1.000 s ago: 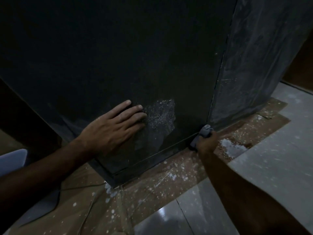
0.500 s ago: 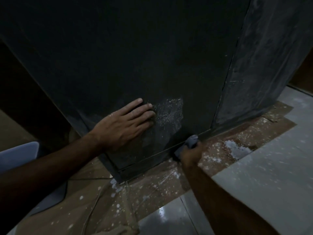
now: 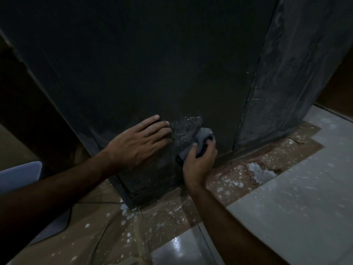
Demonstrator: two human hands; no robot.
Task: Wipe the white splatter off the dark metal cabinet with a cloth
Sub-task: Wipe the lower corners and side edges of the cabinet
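A tall dark metal cabinet (image 3: 152,64) fills the upper view. A patch of white splatter (image 3: 184,127) marks its front face low down. My left hand (image 3: 139,144) lies flat on the cabinet just left of the patch, fingers together, holding nothing. My right hand (image 3: 199,161) grips a bunched grey cloth (image 3: 202,135) and presses it against the cabinet at the lower right edge of the splatter.
Brown paper sheeting (image 3: 172,211) flecked with white covers the floor around the cabinet base, with a larger white blob (image 3: 261,173) to the right. Glossy grey floor tiles (image 3: 296,207) lie beyond it. A pale blue object (image 3: 19,175) sits at the left edge, beside a thin dark cable (image 3: 63,226).
My right hand has lifted the cloth from the cabinet's lower right corner near the floor and carried it left and up onto the splatter. My left hand has stayed flat on the cabinet.
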